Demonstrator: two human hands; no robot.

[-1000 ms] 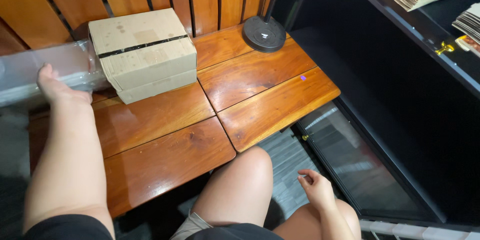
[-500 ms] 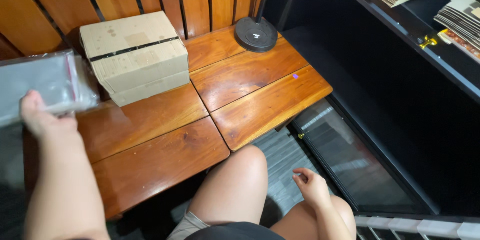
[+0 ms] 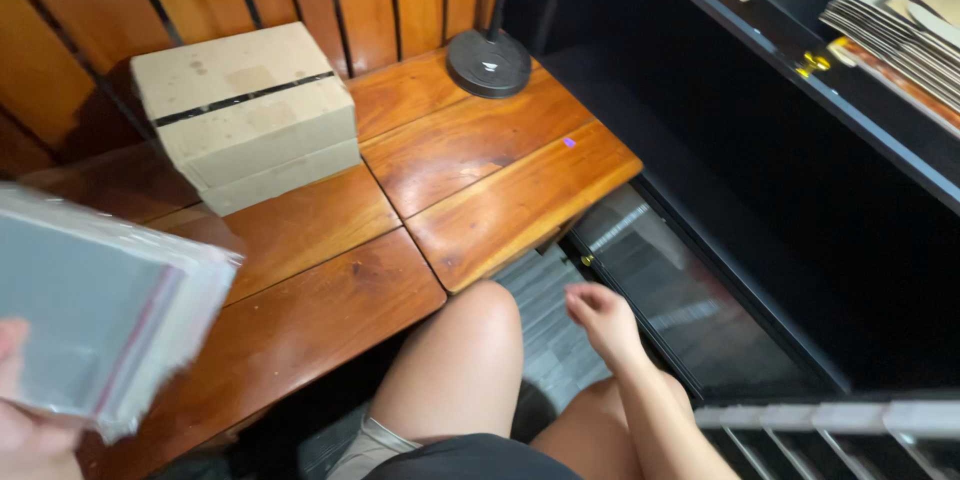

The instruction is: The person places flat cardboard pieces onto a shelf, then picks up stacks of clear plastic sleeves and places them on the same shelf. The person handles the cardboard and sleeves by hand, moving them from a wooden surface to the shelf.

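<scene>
The left hand (image 3: 25, 420) now grasps a lifted stack of clear plastic sleeves (image 3: 100, 315) above the reddish wooden surface (image 3: 330, 310), nearer the camera than before, while the right hand (image 3: 603, 318) hovers released beside the knee.

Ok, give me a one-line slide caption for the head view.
Seated at a wooden table, left hand lifts a stack of clear plastic sleeves near a cardboard box; right hand hangs free.

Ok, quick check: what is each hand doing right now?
Left hand: closed on a stack of clear plastic sleeves, held above the wooden table.
Right hand: empty, loosely curled, beside the knee.
</scene>
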